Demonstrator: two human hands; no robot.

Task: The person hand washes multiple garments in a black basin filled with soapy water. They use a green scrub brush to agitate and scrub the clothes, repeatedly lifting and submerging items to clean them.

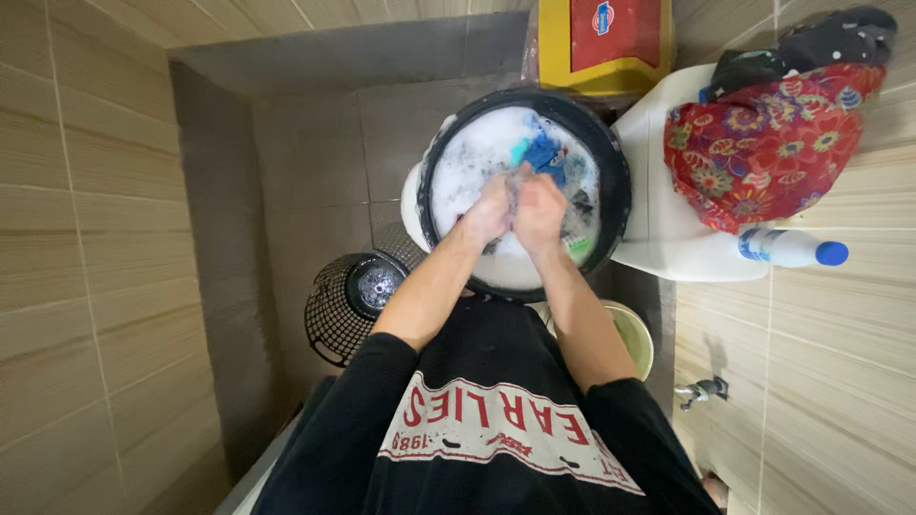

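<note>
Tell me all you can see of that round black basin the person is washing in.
The black basin is round, with a dark rim that looks like plastic. It is full of white suds, with blue and teal bits of cloth showing through the foam. It sits on something white, beside a white surface. Both hands, the left hand and right hand, are pressed together over it, gripping wet cloth between them.

Home bathroom: tiled walls (105, 238), wall tap (701, 390), sudsy laundry basin (615, 181)
</note>
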